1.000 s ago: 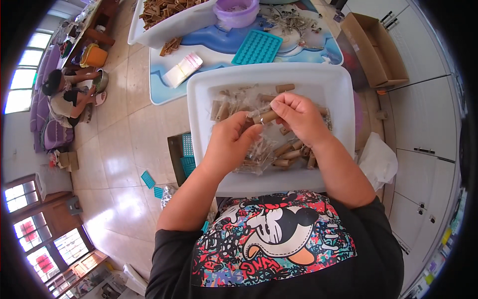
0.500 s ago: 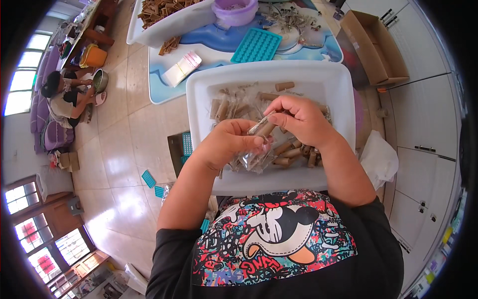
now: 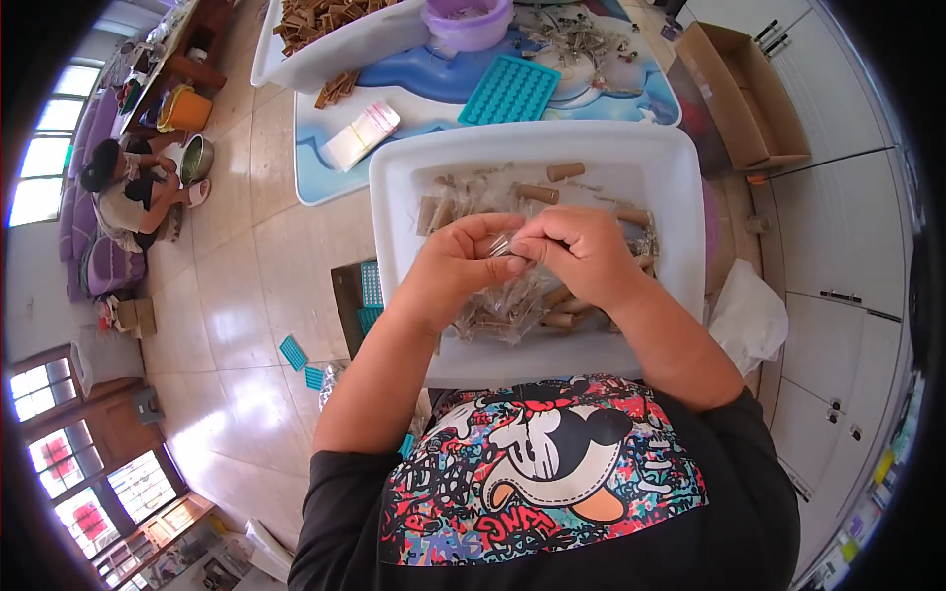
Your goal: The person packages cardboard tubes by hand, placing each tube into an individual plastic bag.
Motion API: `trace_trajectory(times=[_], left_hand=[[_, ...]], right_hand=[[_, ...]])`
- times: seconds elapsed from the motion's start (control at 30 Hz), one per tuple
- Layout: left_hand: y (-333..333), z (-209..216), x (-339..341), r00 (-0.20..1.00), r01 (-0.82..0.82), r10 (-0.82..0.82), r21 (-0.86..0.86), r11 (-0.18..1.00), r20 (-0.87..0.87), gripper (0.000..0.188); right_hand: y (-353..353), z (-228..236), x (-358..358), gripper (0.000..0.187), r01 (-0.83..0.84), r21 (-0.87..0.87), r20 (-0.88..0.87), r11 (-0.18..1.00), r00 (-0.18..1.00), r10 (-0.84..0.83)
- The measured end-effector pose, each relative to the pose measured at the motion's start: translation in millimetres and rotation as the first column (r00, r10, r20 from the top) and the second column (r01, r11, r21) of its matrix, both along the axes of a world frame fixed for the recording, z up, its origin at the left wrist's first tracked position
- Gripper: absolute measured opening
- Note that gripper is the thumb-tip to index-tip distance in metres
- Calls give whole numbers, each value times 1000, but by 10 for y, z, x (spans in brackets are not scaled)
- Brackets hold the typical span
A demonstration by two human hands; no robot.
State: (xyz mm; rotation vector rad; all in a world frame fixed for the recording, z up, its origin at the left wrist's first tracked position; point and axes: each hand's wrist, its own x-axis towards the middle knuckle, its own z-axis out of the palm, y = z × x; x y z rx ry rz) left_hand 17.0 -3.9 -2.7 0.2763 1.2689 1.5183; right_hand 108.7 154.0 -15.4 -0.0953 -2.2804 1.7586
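Observation:
Over a white plastic tub (image 3: 641, 148), my left hand (image 3: 448, 264) pinches a small clear plastic bag (image 3: 503, 244) between thumb and fingers. My right hand (image 3: 583, 254) is closed at the same bag's edge, its fingertips meeting those of my left hand. Thin shiny pieces show at the bag's top; the rest of its contents is hidden by my hands. In the tub, below and around both hands, lie loose brown tubes (image 3: 566, 171) and clear bags (image 3: 512, 300) with similar brown tubes among them.
Beyond the tub, a blue patterned table (image 3: 424, 79) bears a teal pitted tray (image 3: 509, 91), a bundle of flat bags (image 3: 361, 136), a purple basin (image 3: 466, 28) and a bin of brown pieces (image 3: 345, 64). An open cardboard box (image 3: 744, 94) stands right. A person (image 3: 133, 192) sits far left with a bowl.
My right hand has moved slightly down and left, and its fingers have closed in at the bag's edge. The brown tube seen between my hands before is now hidden.

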Motion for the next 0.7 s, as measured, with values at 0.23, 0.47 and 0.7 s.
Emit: trace_trajectory(times=[0.23, 0.47, 0.7], left_hand=[[26, 60, 52, 982, -74, 57, -89, 993, -181, 58], [32, -25, 9, 967, -246, 251, 90, 965, -51, 62], [3, -37, 35, 943, -331, 328, 62, 942, 52, 41]], right_hand=[[-3, -13, -11, 16, -35, 50, 91, 998, 995, 30], [-2, 27, 15, 19, -64, -101, 200, 993, 976, 84], [-47, -97, -11, 12, 16, -185, -14, 983, 1000, -19]])
